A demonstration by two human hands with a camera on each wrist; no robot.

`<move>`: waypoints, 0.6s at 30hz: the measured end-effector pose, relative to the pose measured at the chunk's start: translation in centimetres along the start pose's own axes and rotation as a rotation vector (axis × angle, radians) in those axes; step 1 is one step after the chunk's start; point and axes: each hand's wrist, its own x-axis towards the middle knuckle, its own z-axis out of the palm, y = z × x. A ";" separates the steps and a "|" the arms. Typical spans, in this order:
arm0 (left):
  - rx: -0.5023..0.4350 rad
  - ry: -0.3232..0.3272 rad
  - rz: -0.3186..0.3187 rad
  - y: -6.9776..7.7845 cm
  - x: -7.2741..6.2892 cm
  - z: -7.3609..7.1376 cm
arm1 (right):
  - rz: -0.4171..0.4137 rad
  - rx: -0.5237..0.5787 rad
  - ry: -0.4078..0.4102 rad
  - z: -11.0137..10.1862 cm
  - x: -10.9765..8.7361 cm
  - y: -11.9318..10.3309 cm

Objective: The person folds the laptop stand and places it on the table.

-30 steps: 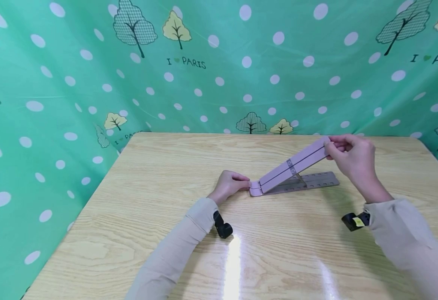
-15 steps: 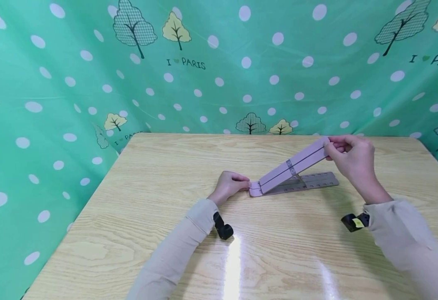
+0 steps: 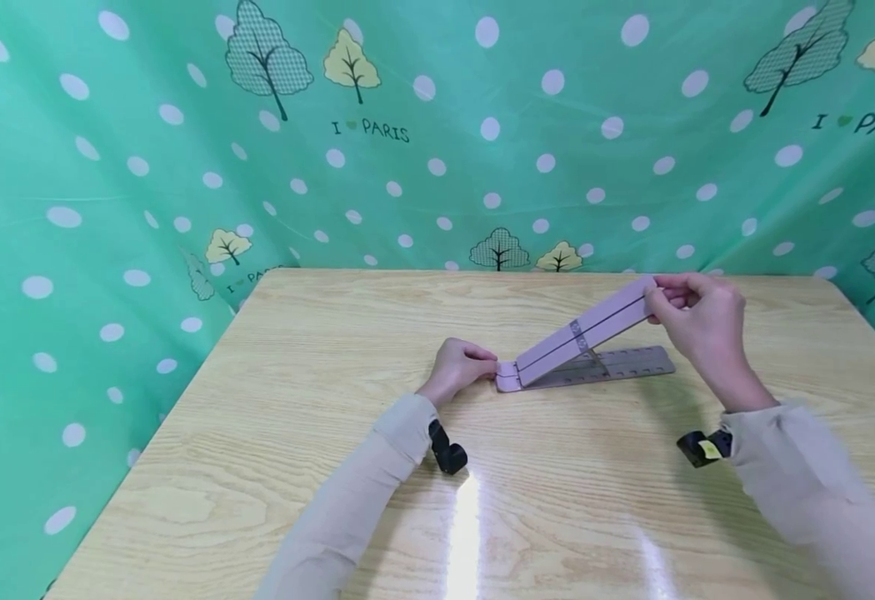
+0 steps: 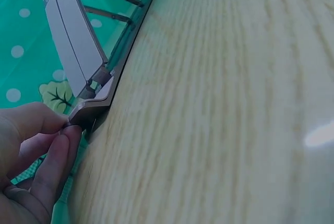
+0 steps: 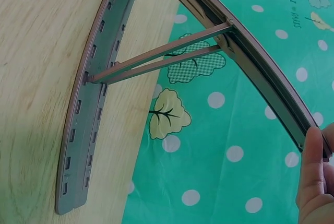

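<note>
A folding stand (image 3: 586, 332) in pinkish-purple metal rests on the table, its upper panel tilted up to the right from a hinge at the left. Beneath lies a long slotted base (image 3: 636, 362). In the right wrist view a pair of thin support struts (image 5: 162, 54) links the panel's underside to slots in the base. My left hand (image 3: 458, 369) pinches the short lip (image 4: 93, 108) at the hinge end between thumb and fingers. The raised far end of the panel is held by my right hand (image 3: 703, 321), thumb on the near edge; some of its fingertips are hidden behind the panel.
The wood-grain table (image 3: 317, 350) spreads around the stand, with its back edge behind the raised panel. A green dotted curtain (image 3: 437, 133) hangs behind and to the left. Black wrist cameras sit below both hands, over the tabletop.
The head view has shifted very slightly. Both hands keep their hold, and the stand's panel stays at about the same tilt.
</note>
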 end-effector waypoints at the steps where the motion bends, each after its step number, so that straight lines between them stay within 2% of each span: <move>1: 0.002 -0.002 -0.001 0.1 0.1 0.0 | 0.004 0.005 0.002 0.1 0.1 0.2; 2: 0.003 -0.007 0.001 0.2 0.2 0.0 | 0.004 0.000 0.011 0.4 0.5 1.9; 4: -0.020 -0.019 -0.008 0.3 0.4 -0.1 | -0.013 0.056 0.031 1.0 1.0 4.2; 6: -0.046 -0.029 -0.012 0.4 0.5 -0.1 | 0.005 0.099 0.038 1.0 1.0 3.7; 8: -0.072 -0.036 -0.022 0.5 0.6 -0.2 | -0.008 0.171 0.057 1.4 1.4 5.2; 9: -0.083 -0.037 -0.027 0.6 0.6 -0.2 | -0.006 0.235 0.061 1.3 1.2 4.4; 11: -0.078 -0.039 -0.028 0.7 0.7 -0.2 | -0.004 0.223 0.052 1.0 0.8 2.6; 14: -0.065 -0.043 -0.025 0.8 0.9 -0.3 | -0.005 0.144 0.036 0.6 0.3 0.5; 18: -0.030 -0.042 -0.011 0.9 1.3 -0.3 | 0.006 0.175 0.049 1.0 0.8 2.0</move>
